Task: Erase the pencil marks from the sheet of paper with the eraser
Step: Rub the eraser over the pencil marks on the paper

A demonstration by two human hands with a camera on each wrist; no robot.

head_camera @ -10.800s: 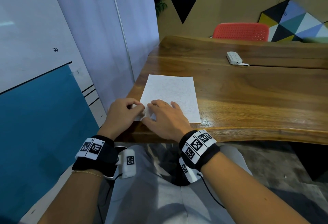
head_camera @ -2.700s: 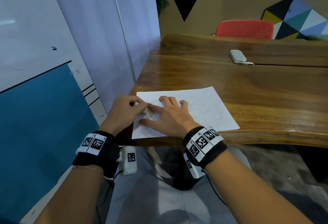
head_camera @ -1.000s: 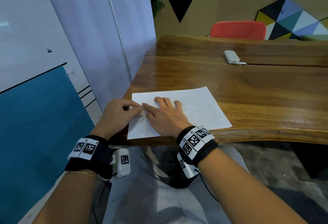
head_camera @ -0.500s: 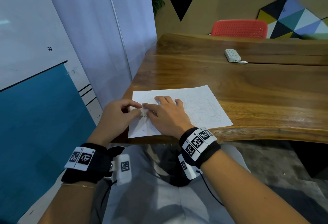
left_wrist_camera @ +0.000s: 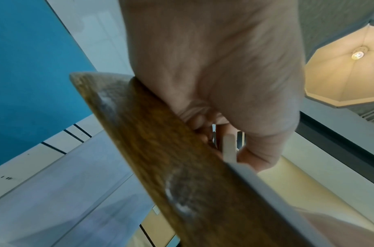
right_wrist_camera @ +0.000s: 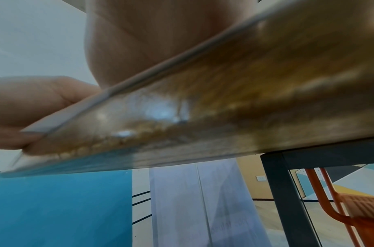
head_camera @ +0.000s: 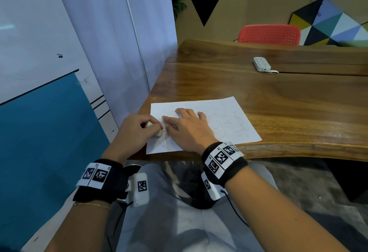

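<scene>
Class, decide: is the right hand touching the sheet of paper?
Touching. The head view shows the right hand lying flat on the sheet of paper, fingers spread on it.

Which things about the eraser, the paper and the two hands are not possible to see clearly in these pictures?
- Eraser: head view, mostly wrapped by the left hand; shape unclear.
- Pencil marks on the paper: faint and small; those under the right hand are hidden.
- Left wrist view: the table edge blocks the paper; picture blurred.
- Right wrist view: the table edge hides the right hand's fingers; heavy blur.
</scene>
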